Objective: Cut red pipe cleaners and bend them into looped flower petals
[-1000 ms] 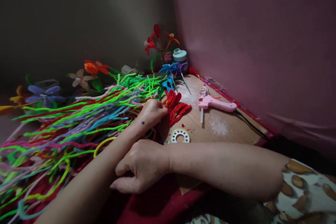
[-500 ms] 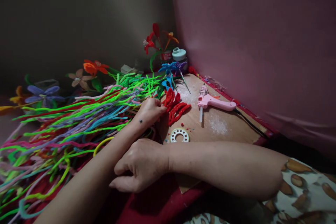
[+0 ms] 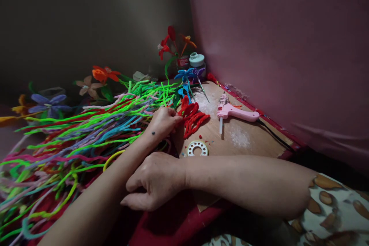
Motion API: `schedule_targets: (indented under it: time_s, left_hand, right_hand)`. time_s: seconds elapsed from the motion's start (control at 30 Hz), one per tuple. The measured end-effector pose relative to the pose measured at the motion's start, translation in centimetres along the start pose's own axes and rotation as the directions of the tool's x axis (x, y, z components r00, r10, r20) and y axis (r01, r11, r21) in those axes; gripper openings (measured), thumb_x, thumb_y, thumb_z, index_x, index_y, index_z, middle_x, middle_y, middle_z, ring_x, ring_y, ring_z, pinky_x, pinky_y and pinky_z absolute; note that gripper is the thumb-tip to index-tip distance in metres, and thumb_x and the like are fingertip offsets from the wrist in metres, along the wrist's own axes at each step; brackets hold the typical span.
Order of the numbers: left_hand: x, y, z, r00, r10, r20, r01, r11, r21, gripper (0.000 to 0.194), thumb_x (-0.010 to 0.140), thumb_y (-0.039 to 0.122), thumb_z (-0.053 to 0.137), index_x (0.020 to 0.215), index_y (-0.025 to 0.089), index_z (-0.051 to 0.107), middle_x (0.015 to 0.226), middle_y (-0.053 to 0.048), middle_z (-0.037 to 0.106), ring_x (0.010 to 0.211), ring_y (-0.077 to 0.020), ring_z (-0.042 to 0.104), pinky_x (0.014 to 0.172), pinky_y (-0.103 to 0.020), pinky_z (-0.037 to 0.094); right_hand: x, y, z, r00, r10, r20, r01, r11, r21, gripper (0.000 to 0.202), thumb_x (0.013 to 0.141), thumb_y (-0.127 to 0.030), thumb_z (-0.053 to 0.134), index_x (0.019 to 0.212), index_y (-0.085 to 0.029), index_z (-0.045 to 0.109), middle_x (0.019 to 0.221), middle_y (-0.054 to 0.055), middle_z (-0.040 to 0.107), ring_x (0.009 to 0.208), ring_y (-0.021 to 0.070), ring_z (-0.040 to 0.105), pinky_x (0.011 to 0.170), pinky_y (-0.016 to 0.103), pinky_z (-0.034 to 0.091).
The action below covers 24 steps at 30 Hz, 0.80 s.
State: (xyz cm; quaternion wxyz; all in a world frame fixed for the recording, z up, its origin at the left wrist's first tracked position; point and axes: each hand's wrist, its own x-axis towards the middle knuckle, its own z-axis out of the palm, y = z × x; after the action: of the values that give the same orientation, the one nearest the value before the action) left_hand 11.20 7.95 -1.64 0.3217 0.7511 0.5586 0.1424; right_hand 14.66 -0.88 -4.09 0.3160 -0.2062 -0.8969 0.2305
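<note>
My left hand (image 3: 165,121) reaches across the work board, with thumb and forefinger closed on the edge of a red pipe-cleaner petal (image 3: 188,109). Its other fingers are mostly hidden. More red pipe-cleaner loops (image 3: 197,123) lie beside that petal on the board. Nearer to me, my right hand (image 3: 158,180) lies against the left forearm. Its fingers are loosely bent, a gap shows between thumb and forefinger, and I see nothing in it. A white ring with holes (image 3: 197,148), like an empty spool, lies just beyond the right wrist.
Right of the petals rests a pink hot glue gun (image 3: 238,112) with a black cord. Many coloured pipe cleaners (image 3: 95,123) spread over the left side. Blue and purple pipe-cleaner flowers (image 3: 186,75), a lidded jar (image 3: 197,60) and other flowers stand at the back, near the walls.
The red petal in my left fingers has turned and its loop looks wider. My left hand has shifted very slightly; the right hand stays in place.
</note>
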Motion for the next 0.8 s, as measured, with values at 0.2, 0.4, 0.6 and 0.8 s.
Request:
schedule_targets:
  time_s: [0.2,0.4,0.6,0.8]
  left_hand:
    - [0.1,0.0,-0.3,1.000,0.001,-0.018,-0.001,0.999,-0.034,0.017,0.071,0.029,0.058,0.059,0.016,0.057,0.034,0.005,0.045,0.030,-0.0086,0.043,0.034,-0.018,0.026]
    - [-0.7,0.6,-0.8,1.000,0.017,0.016,-0.016,0.997,-0.070,0.016,0.073,0.028,0.056,0.064,0.015,0.060,0.037,0.004,0.048,0.030,-0.0088,0.042,0.034,-0.019,0.027]
    - [-3.6,1.4,-2.8,0.997,0.075,0.034,-0.070,0.989,-0.133,0.018,0.075,0.032,0.057,0.066,0.015,0.059,0.039,0.005,0.047,0.031,-0.0058,0.036,0.032,-0.016,0.024]
    - [-7.3,-0.7,-6.9,0.998,-0.014,-0.067,0.001,0.982,-0.191,0.021,0.072,0.037,0.061,0.075,0.016,0.063,0.042,0.005,0.046,0.034,-0.0061,0.036,0.031,-0.015,0.024]
  right_hand:
    - [0.0,0.1,0.2,1.000,-0.018,-0.024,0.019,1.000,0.016,0.031,0.080,-0.036,0.048,0.057,-0.018,0.058,0.055,-0.002,0.057,0.054,0.0117,0.049,0.050,0.024,0.029]
    - [0.0,0.0,0.1,0.998,-0.042,-0.052,0.043,0.999,0.024,0.031,0.080,-0.033,0.050,0.054,-0.017,0.056,0.052,-0.002,0.054,0.053,0.0110,0.047,0.050,0.023,0.029]
    - [-0.1,-0.2,0.2,0.998,-0.021,-0.067,0.025,0.997,0.067,0.031,0.078,-0.032,0.050,0.051,-0.018,0.049,0.048,-0.003,0.046,0.049,0.0094,0.040,0.047,0.022,0.027]
    - [-0.2,-0.4,0.3,0.995,-0.032,-0.096,0.037,0.998,0.050,0.033,0.078,-0.033,0.049,0.049,-0.018,0.040,0.048,-0.003,0.041,0.049,0.0093,0.040,0.048,0.023,0.024]
